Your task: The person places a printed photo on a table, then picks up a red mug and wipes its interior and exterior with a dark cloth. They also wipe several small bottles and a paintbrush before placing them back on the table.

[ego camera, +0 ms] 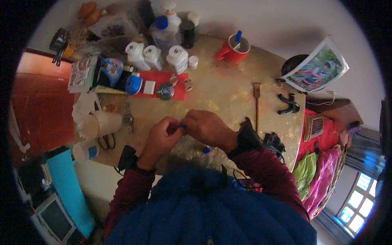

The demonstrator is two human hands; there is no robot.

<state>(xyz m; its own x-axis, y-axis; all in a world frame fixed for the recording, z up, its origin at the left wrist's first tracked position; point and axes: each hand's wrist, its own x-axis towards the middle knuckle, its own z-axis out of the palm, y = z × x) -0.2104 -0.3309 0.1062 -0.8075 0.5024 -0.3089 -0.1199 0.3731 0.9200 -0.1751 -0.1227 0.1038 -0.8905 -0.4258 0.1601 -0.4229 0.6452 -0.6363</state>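
Note:
My left hand [162,139] and my right hand [209,127] meet over the near part of a table [214,88]. Between their fingertips they pinch a small dark blue piece [182,126], mostly covered and too small to name. Another small blue object [206,149] lies on the tabletop below my right hand. Just beyond my hands is a red flat sheet or folder [180,92]. On it rest a white square block [149,87] and a round clear-and-green item [165,91]. Each wrist wears a dark band.
Several white bottles [177,58] stand at the back, left of a red mug [234,50]. A long thin brown stick [257,104] and a black spring clamp [288,103] lie to the right. A beige cup or roll [104,122] and a white tub [84,150] sit at the left edge.

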